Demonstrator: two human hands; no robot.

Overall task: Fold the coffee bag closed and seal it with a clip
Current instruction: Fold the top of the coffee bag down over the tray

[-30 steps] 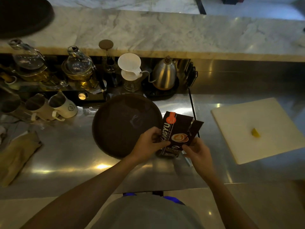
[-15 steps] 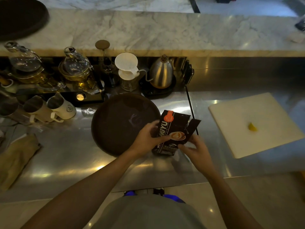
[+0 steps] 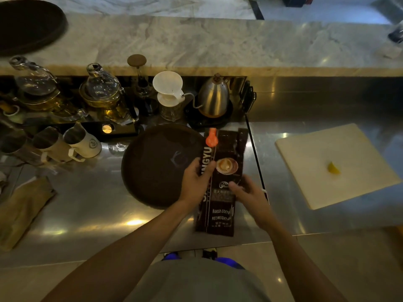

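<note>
Your left hand point(image 3: 196, 177) closes its grip on the left edge of the coffee bag point(image 3: 220, 184), thumb across the printed front beside the latte picture and fingers wrapped behind. Your right hand point(image 3: 248, 197) rests against the bag's right side near its middle; whether its grip is pinching the bag or only touching it cannot be told. The dark bag stands lengthwise before you, top end away and its lower end at the near edge of the steel counter point(image 3: 87, 214). An orange mark point(image 3: 211, 138) sits at the bag's top left; whether it is a clip or print cannot be told. A round dark tray point(image 3: 157, 166) lies just left of the bag, partly behind your left hand. A white cutting board point(image 3: 331, 164) carrying a yellow wedge point(image 3: 333, 168) lies well apart to the right.
</note>
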